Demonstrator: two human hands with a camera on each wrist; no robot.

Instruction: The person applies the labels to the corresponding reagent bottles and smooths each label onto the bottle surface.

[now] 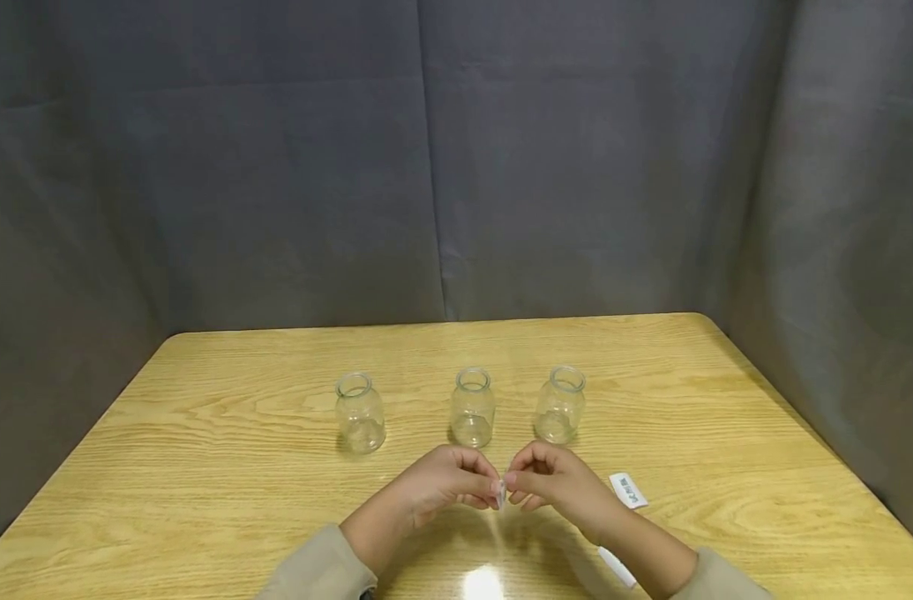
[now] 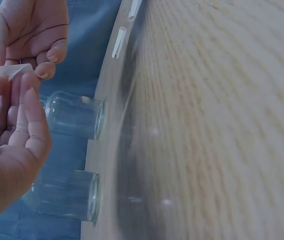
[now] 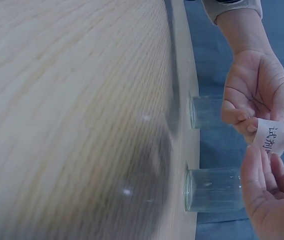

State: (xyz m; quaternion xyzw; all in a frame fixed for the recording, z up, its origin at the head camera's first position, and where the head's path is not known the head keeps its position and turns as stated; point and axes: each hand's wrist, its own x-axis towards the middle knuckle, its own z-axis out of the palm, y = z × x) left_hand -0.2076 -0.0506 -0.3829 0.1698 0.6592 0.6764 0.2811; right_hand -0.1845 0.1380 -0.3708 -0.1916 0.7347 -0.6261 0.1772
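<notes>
A small white paper label (image 3: 272, 136) with handwritten dark characters is held up between the two hands, above the wooden table. My left hand (image 1: 452, 485) pinches it between thumb and fingertips. From the other side my right hand (image 1: 557, 486) has its thumb and fingertips at the label's edge, seeming to pinch it; the exact contact is partly hidden. In the left wrist view the label (image 2: 14, 70) looks folded or bent. Just beyond the hands stand a middle glass jar (image 1: 472, 408) and a right glass jar (image 1: 560, 406), both upright and lidless.
Another lidless glass jar (image 1: 361, 414) stands further left. Beside the right forearm lies a white label with writing (image 1: 628, 491); a second white piece (image 1: 616, 567) is partly covered by that arm. Grey curtains (image 1: 276, 167) enclose the wooden table (image 1: 164, 467) behind and at both sides.
</notes>
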